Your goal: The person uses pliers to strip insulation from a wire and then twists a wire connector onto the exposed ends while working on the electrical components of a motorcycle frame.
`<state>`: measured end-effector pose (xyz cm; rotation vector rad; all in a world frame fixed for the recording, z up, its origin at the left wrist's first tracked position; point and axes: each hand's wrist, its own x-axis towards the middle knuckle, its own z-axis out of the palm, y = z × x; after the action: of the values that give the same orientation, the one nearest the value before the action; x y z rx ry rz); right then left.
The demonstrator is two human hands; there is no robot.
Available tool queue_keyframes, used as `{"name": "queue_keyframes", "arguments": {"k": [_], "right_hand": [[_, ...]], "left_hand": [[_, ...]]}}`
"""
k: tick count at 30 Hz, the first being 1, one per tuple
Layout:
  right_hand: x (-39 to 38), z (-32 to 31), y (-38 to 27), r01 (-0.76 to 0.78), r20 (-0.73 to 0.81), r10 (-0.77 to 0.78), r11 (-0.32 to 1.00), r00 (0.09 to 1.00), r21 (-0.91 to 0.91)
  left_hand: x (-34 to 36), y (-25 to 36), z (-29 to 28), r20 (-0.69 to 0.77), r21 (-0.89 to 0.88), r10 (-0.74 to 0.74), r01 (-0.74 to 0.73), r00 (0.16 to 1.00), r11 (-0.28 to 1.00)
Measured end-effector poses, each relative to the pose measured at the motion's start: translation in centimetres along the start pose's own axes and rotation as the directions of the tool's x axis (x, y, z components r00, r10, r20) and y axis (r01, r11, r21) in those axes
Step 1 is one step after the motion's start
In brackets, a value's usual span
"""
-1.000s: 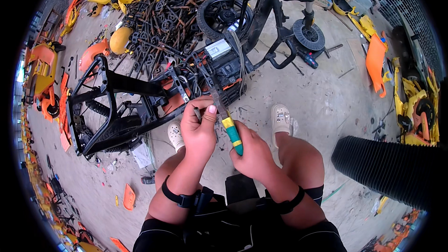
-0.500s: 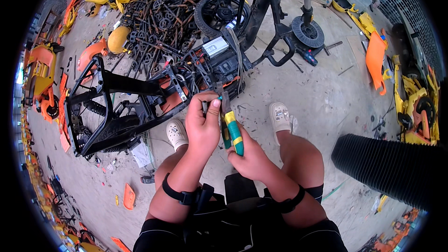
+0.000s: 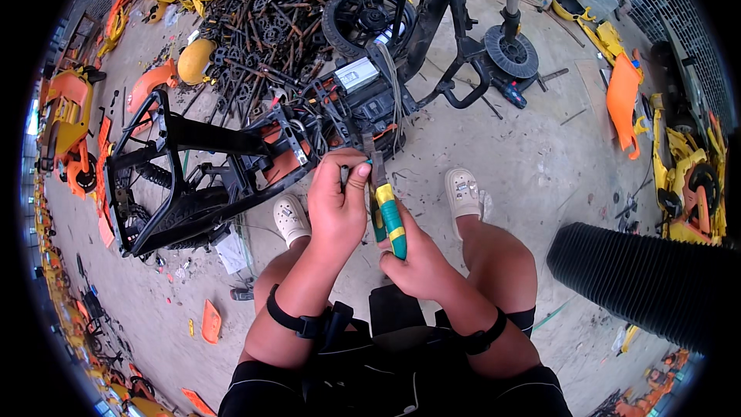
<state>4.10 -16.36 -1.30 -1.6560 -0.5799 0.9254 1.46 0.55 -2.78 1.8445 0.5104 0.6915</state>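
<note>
My right hand is wrapped round the pliers, which have green and yellow handles. Their metal jaws point away from me, up beside the fingertips of my left hand. That hand is closed in a pinch with a small teal piece showing at the thumb tip; its kind is too small to make out. Just beyond both hands lies a stripped black scooter frame. Cables and a silver box sit on its middle part.
Behind the frame is a heap of rusty metal parts with a black wheel next to it. A ribbed black hose reaches in from the right. Orange panels and yellow panels lie around. A cordless tool rests near the front wheel.
Both hands have barely shifted, with the pliers and the left fingertips slightly further right. The grip of each hand looks the same.
</note>
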Motion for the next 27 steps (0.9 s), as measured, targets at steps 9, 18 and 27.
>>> {"name": "queue_keyframes", "arguments": {"k": [9,18,27], "right_hand": [[0.0,0.1,0.6,0.021,-0.012,-0.022,0.998,1.0,-0.067],[0.0,0.4,0.5,0.04,-0.032,-0.044,0.993,0.999,-0.113],[0.0,0.4,0.3,0.003,-0.028,-0.007,0.994,1.0,-0.112]], "left_hand": [[-0.1,0.2,-0.3,-0.001,0.047,-0.029,0.029,1.0,0.998],[0.1,1.0,-0.5,-0.031,0.068,-0.034,0.036,0.999,0.997],[0.1,1.0,-0.6,-0.026,0.091,-0.041,0.043,0.999,0.995]]}}
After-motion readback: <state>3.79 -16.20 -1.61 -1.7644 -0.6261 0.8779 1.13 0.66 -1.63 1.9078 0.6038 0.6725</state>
